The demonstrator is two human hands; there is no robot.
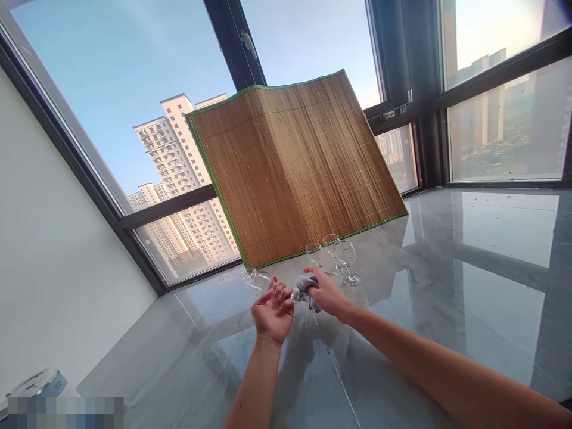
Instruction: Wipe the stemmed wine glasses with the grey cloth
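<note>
1. Glass (260, 280) lies tipped on its side by my left hand (273, 314), its bowl pointing toward the wall-side edge of the ledge (192, 357). It is near the window-side edge, just in front of the mat's lower left corner; I cannot tell whether the bowl touches the stone.

2. My left palm faces up, the fingers curled together around what looks like the stem – probably because that narrow part leaves the rest of the glass uncovered. The exact grip is partly hidden by the fingers.

3. My right hand (328, 293) is clamped on a bunched grey cloth (304, 287), thumb and fingers pressing it into a wad. It sits right beside the left fingertips, seemingly so the fabric can meet the foot end; whether they touch is too small to tell.

4. Three stemmed glasses (331, 250) stand upright in a close group just beyond my right hand, toward the window-side edge. I'd judge they are set there to be clear of both elbows – the left one's foot is hidden behind my hand.

5. Behind them a green-edged bamboo mat (295, 167) leans up against the window frame (235, 42), its lower edge resting on the ledge, perhaps as a screen from the light.
</note>
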